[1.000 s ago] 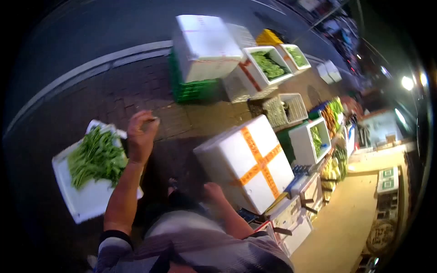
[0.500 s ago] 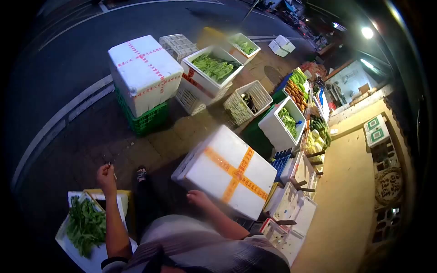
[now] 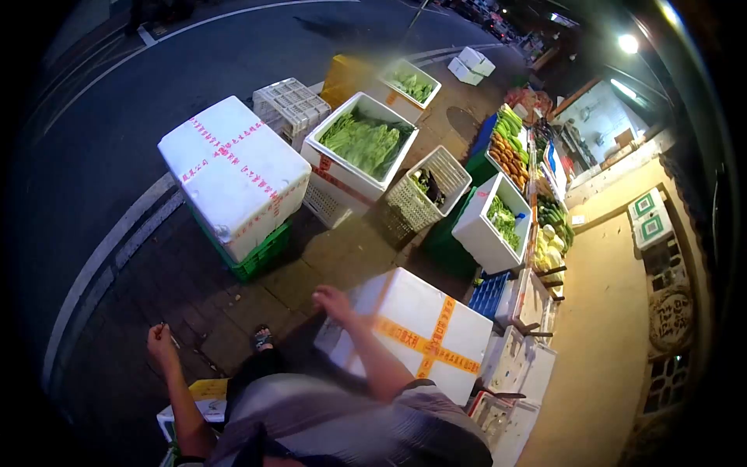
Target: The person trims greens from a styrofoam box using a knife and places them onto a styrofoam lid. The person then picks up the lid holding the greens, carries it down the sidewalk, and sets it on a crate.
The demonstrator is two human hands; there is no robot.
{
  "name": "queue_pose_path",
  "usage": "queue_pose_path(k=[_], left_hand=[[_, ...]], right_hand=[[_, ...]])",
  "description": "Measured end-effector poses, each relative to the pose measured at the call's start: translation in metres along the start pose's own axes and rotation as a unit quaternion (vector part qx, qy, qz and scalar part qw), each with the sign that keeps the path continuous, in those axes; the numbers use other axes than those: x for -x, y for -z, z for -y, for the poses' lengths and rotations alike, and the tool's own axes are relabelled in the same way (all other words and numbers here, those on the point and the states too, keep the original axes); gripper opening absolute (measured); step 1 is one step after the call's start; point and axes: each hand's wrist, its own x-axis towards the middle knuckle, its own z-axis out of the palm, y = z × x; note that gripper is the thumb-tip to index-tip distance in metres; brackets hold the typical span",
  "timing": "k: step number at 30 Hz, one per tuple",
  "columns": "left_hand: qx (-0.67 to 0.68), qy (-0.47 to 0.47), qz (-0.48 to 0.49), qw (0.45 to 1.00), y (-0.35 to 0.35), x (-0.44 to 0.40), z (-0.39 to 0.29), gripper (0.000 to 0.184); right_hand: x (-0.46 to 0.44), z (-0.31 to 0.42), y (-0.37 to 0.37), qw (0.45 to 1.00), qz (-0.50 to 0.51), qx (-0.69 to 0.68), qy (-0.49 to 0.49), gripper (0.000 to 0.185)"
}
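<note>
My left hand (image 3: 163, 344) is at the lower left, its fingers pinched on a small thin item, too small to name. Over the near edge of a white foam box with orange tape (image 3: 420, 331), my right hand (image 3: 334, 302) hangs with its fingers loosely curled; whether it holds anything is unclear. Below my left hand, a white foam box (image 3: 210, 410) with a yellow edge shows partly behind my forearm. A sandalled foot (image 3: 263, 337) stands on the paving between my hands.
A taped white foam box (image 3: 233, 167) rests on a green crate (image 3: 264, 253). Beyond are foam boxes of greens (image 3: 369, 144), a pale basket (image 3: 428, 187) and produce rows (image 3: 510, 152). A yellow wall (image 3: 599, 311) runs along the right, the road (image 3: 210, 70) at upper left.
The view has shifted forward along the paving, and the box of loose greens has mostly left the frame. My right hand has risen over the taped box; my left hand has moved left.
</note>
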Motion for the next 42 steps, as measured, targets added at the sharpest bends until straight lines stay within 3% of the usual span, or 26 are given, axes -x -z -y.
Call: queue_pose_path(k=[3,6,9,13,16,20,23,25,28,29,30,32,33,34,36,39,42], left_hand=[[-0.095,0.008,0.028,0.995,-0.029,-0.012,-0.054,0.017],[-0.098,0.022,0.046,0.994,-0.056,-0.031,-0.064,0.017],[-0.072,0.003,0.049,0.996,-0.088,-0.056,-0.024,0.016],[-0.039,0.008,0.030,0.999,-0.119,-0.076,0.015,0.014],[-0.146,0.013,0.005,0.989,-0.138,-0.073,0.023,0.011],[-0.050,0.075,0.025,0.996,-0.147,-0.067,0.112,0.010],[-0.164,0.099,-0.020,0.981,-0.158,-0.022,0.063,0.010],[-0.219,0.078,-0.007,0.973,-0.150,-0.012,0.105,0.008],[-0.239,0.104,0.035,0.965,-0.157,-0.015,0.115,0.012],[-0.225,0.106,0.040,0.968,-0.157,-0.016,0.129,0.015],[-0.213,0.112,0.041,0.970,-0.154,-0.013,0.145,0.018],[-0.327,0.147,0.031,0.933,-0.169,-0.030,0.156,0.026],[-0.383,0.180,0.024,0.906,-0.175,-0.032,0.156,0.030],[-0.239,0.167,0.011,0.956,-0.176,-0.031,0.151,0.029],[-0.241,0.170,0.009,0.955,-0.192,-0.038,0.094,0.023],[-0.186,0.303,-0.047,0.933,-0.211,-0.058,0.084,0.023],[-0.215,0.276,-0.077,0.934,-0.228,-0.053,0.007,0.025]], right_hand=[[0.002,0.019,0.020,0.992,-0.122,-0.043,0.008,0.040],[0.027,0.043,0.031,0.988,-0.144,0.046,-0.044,0.039],[0.042,0.064,0.034,0.980,-0.134,0.111,-0.097,0.040],[-0.019,-0.007,0.065,0.985,-0.048,0.106,-0.126,0.042],[-0.061,0.006,0.084,0.975,-0.035,0.196,-0.095,0.041],[-0.137,0.015,0.137,0.979,-0.036,0.171,-0.104,0.039],[-0.172,0.046,0.173,0.983,-0.054,0.129,-0.123,0.038],[-0.181,0.112,0.174,0.979,-0.088,0.151,-0.107,0.036],[-0.220,0.096,0.189,0.990,-0.094,0.070,-0.073,0.036],[-0.222,0.122,0.187,0.976,-0.077,0.177,-0.101,0.033],[-0.234,0.116,0.190,0.980,-0.071,0.164,-0.091,0.033],[-0.255,0.094,0.184,0.985,-0.040,0.144,-0.085,0.032],[-0.253,0.120,0.171,0.976,-0.043,0.186,-0.107,0.031],[-0.247,0.150,0.156,0.964,-0.044,0.229,-0.128,0.029],[-0.285,0.102,0.179,0.938,0.050,0.343,-0.007,0.030],[-0.313,0.134,0.169,0.968,0.003,0.226,-0.111,0.032],[-0.347,0.184,0.160,0.958,0.007,0.284,-0.049,0.034]])
